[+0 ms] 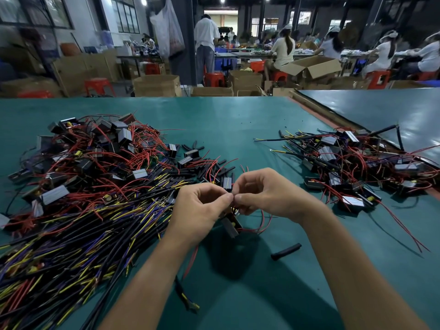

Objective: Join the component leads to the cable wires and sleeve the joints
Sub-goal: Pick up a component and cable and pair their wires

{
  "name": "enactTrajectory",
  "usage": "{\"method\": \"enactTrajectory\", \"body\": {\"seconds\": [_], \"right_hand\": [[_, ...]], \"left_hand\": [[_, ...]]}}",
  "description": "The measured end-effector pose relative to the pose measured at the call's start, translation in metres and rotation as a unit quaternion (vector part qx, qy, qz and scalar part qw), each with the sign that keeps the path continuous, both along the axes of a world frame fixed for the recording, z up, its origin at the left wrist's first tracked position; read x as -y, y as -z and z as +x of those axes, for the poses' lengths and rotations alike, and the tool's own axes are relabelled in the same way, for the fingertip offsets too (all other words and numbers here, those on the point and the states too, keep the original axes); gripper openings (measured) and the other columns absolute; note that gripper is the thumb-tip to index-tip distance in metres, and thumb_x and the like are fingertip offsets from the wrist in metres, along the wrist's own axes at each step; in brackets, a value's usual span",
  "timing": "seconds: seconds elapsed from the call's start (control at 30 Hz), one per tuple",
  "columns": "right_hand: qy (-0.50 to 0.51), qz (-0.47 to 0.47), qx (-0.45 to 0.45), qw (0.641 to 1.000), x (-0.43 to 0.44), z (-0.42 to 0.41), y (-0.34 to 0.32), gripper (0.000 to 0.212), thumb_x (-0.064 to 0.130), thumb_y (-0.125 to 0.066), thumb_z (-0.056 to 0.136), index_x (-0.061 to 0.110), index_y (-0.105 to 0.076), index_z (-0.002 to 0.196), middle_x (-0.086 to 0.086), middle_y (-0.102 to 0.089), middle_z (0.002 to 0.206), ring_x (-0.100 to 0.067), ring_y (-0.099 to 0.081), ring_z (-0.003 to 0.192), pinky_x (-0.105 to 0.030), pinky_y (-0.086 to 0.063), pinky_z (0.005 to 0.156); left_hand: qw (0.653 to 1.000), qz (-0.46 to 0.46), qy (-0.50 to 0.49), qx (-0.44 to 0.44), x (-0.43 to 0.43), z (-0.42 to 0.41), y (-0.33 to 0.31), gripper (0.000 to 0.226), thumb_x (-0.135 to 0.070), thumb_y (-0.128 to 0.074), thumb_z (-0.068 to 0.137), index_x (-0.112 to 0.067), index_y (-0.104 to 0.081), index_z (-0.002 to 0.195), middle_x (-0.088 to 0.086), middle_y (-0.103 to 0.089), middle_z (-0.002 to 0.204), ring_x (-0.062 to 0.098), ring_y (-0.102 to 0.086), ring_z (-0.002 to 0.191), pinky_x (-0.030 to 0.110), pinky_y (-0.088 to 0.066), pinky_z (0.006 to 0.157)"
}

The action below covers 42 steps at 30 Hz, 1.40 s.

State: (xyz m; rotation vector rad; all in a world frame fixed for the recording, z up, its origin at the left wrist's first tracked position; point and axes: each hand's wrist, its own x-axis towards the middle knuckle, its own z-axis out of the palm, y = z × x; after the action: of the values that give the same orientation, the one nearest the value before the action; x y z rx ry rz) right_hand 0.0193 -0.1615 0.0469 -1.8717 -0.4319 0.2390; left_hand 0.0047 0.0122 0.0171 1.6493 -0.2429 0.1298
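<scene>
Honestly, left hand [201, 206] and right hand [264, 194] both pinch thin wire ends [234, 204]; the small black box component [230, 225] underneath might tug them apart.

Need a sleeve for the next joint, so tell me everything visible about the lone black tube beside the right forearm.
The black tube is a short, matte piece of what looks like plastic sleeving, slightly flattened. It lies flat on the green mat, slanted, right end farther from the person, nearer than the right hand. Only the mat touches it; no wire shows in it.
</scene>
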Motion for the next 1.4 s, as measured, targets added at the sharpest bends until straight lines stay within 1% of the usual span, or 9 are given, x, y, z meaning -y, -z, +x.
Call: {"method": "enactTrajectory", "body": {"seconds": [0.23, 0.43, 0.63, 0.73, 0.87, 1.0, 1.13, 1.3, 1.4], "right_hand": [[-0.009, -0.010, -0.005, 1.000, -0.002, 0.000, 0.003, 0.017, -0.011, -0.069, 0.079, 0.005, -0.064, 0.079, -0.007, -0.067, 0.065, -0.017, -0.060, 0.059, -0.025, -0.054, 0.058], [-0.008, -0.032, 0.012, 0.999, -0.004, 0.002, 0.007, 0.021, -0.006, -0.077, 0.075, 0.011, -0.065, 0.078, -0.007, -0.069, 0.068, -0.013, -0.062, 0.058, -0.025, -0.053, 0.056], [0.028, -0.126, 0.060, 0.990, -0.013, 0.002, 0.015, 0.024, 0.011, -0.085, 0.071, 0.021, -0.063, 0.067, 0.005, -0.068, 0.060, -0.008, -0.060, 0.057, -0.026, -0.050, 0.060], [0.040, -0.131, 0.075, 0.988, -0.014, 0.004, 0.016, 0.019, 0.010, -0.082, 0.070, 0.020, -0.066, 0.068, -0.004, -0.071, 0.065, -0.010, -0.060, 0.058, -0.032, -0.051, 0.063], [0.025, -0.140, 0.076, 0.987, -0.012, 0.004, 0.013, 0.008, 0.009, -0.079, 0.074, 0.013, -0.073, 0.074, -0.003, -0.070, 0.066, -0.008, -0.058, 0.058, -0.029, -0.049, 0.062], [0.032, -0.172, 0.084, 0.981, -0.012, 0.004, 0.013, 0.015, 0.010, -0.078, 0.074, 0.022, -0.071, 0.068, 0.003, -0.068, 0.062, -0.008, -0.059, 0.056, -0.028, -0.049, 0.061], [0.032, -0.191, 0.088, 0.977, -0.009, 0.005, 0.011, 0.019, 0.008, -0.076, 0.074, 0.023, -0.068, 0.064, 0.000, -0.069, 0.063, -0.009, -0.061, 0.058, -0.030, -0.053, 0.065], [0.027, -0.167, 0.097, 0.981, -0.013, 0.001, 0.012, 0.012, 0.021, -0.075, 0.082, 0.017, -0.070, 0.071, 0.002, -0.067, 0.062, -0.008, -0.058, 0.056, -0.027, -0.048, 0.060], [0.028, -0.148, 0.100, 0.983, -0.012, 0.002, 0.011, 0.015, 0.021, -0.074, 0.084, 0.018, -0.069, 0.070, 0.002, -0.065, 0.059, -0.010, -0.057, 0.054, -0.029, -0.047, 0.060]], "left_hand": [[0.999, 0.033, -0.017, 0.020, 0.000, -0.001, -0.002, 0.013, -0.010, -0.082, 0.074, -0.007, -0.072, 0.067, 0.005, -0.069, 0.059, 0.010, -0.059, 0.051, 0.021, -0.045, 0.051], [0.997, 0.068, -0.032, 0.031, -0.001, 0.001, 0.001, 0.016, -0.007, -0.073, 0.080, -0.017, -0.077, 0.068, -0.001, -0.072, 0.062, 0.010, -0.064, 0.054, 0.028, -0.053, 0.055], [0.999, 0.011, -0.036, -0.019, -0.002, 0.002, 0.002, 0.012, -0.003, -0.079, 0.075, -0.009, -0.072, 0.083, 0.010, -0.073, 0.067, 0.016, -0.066, 0.060, 0.034, -0.057, 0.064], [0.999, -0.004, -0.035, -0.038, -0.004, 0.003, 0.000, 0.019, 0.000, -0.081, 0.072, -0.003, -0.068, 0.087, 0.010, -0.073, 0.066, 0.015, -0.063, 0.056, 0.028, -0.056, 0.058], [0.997, -0.030, -0.032, -0.059, -0.007, 0.003, -0.003, 0.022, 0.009, -0.079, 0.069, -0.003, -0.068, 0.083, 0.009, -0.073, 0.065, 0.014, -0.065, 0.054, 0.023, -0.055, 0.054], [0.996, -0.029, -0.048, -0.072, -0.009, 0.004, -0.002, 0.022, 0.007, -0.078, 0.072, 0.002, -0.066, 0.089, 0.008, -0.071, 0.062, 0.017, -0.063, 0.052, 0.024, -0.053, 0.050], [0.994, -0.031, -0.054, -0.085, -0.012, 0.006, -0.001, 0.020, 0.007, -0.077, 0.074, 0.000, -0.067, 0.089, 0.011, -0.071, 0.065, 0.025, -0.063, 0.060, 0.025, -0.052, 0.052], [0.996, -0.012, -0.033, -0.085, -0.011, 0.003, -0.004, 0.020, 0.011, -0.074, 0.074, -0.003, -0.067, 0.088, 0.004, -0.068, 0.059, 0.014, -0.059, 0.050, 0.021, -0.051, 0.049], [0.996, -0.016, -0.034, -0.084, -0.012, 0.005, -0.004, 0.023, 0.010, -0.074, 0.075, -0.006, -0.067, 0.091, 0.006, -0.071, 0.064, 0.017, -0.059, 0.053, 0.023, -0.052, 0.051]]}}
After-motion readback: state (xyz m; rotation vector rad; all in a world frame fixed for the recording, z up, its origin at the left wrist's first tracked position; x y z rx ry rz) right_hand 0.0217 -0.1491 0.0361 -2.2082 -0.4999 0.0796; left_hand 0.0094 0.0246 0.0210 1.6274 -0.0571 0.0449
